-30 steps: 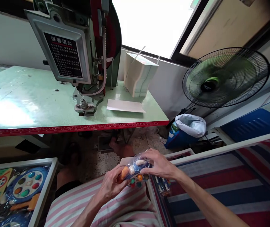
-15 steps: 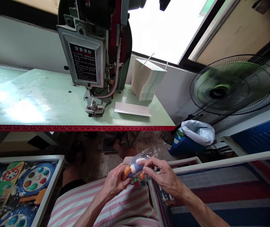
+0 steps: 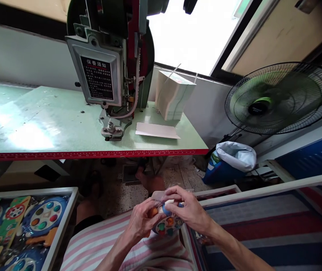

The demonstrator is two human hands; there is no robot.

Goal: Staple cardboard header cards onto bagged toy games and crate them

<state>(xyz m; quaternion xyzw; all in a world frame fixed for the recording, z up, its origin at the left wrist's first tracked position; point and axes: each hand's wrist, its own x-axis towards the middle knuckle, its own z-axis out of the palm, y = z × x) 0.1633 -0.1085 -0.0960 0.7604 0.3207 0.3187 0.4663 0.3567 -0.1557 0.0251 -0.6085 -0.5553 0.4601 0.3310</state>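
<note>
A blue and white toy with coloured knobs (image 3: 168, 226), in a clear plastic bag, is held above my lap. My left hand (image 3: 143, 218) grips its left side, with an orange part showing by the fingers. On the other side my right hand (image 3: 183, 205) has its fingers closed over the top of the bag and the toy's upper edge. A pale card edge (image 3: 158, 194) shows behind the toy. Both hands hide much of the toy. Striped pink and white cloth (image 3: 115, 241) covers my lap beneath.
A riveting-type machine (image 3: 107, 75) stands on the green table (image 3: 64, 128) with a stack of cards (image 3: 173, 96) and a folded card (image 3: 157, 130). Bagged toys (image 3: 43, 214) fill a white-rimmed tray (image 3: 61, 222) at left. A fan (image 3: 258, 107) and a sack (image 3: 231, 162) are at right.
The toy has tipped so that more of its knobbed face shows lower down. My right hand has shifted slightly left, its fingers closing over the bag's top.
</note>
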